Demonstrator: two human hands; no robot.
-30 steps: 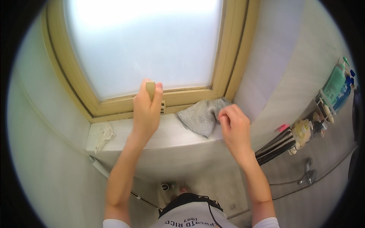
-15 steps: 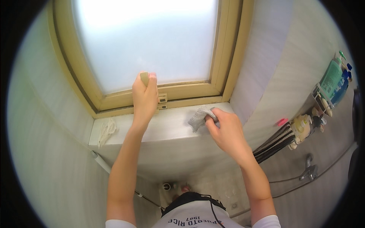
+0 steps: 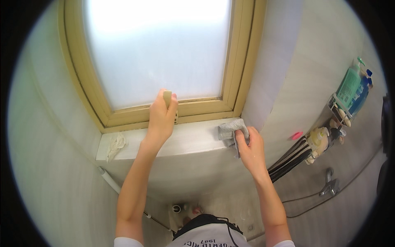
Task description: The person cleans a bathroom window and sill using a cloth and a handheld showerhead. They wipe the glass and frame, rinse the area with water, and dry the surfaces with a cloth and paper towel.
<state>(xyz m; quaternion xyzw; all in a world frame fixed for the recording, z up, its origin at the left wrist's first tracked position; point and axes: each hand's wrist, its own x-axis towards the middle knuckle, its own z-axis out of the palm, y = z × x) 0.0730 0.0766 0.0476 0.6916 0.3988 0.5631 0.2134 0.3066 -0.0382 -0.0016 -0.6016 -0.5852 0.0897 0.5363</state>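
Two bare hands in my head view, both working at the window. Left hand [image 3: 161, 119]: fingers and thumb curled firmly around a pale handle [image 3: 167, 99], its top poking out above the fist. The fist covers the handle's base, so I can't tell how it meets the yellowish frame [image 3: 201, 108]. Right hand [image 3: 252, 152]: thumb and fingers nearly closed, pinching a grey cloth [image 3: 231, 128] at the right end of the white sill [image 3: 185, 142]; one corner hangs past the sill's front edge.

Risks, as I judge them:
- Cloth is bunched and held at one side only. A drag across the sill could pull it out of the pinch, or fold it under so bare fingertips scrape the surface.
- Hanging corner could snag on the edge and draw the whole cloth off.
- Left grip may be taking some body weight. If the handle turned under that load, balance could go; I can't see whether it is latched.
- Crumpled white piece [image 3: 116, 145] lies loose at the sill's left end. A wide sweep or the left forearm could knock it down.
- Right elbow swinging outward might brush the striped dark item [image 3: 290, 159] on the right wall.
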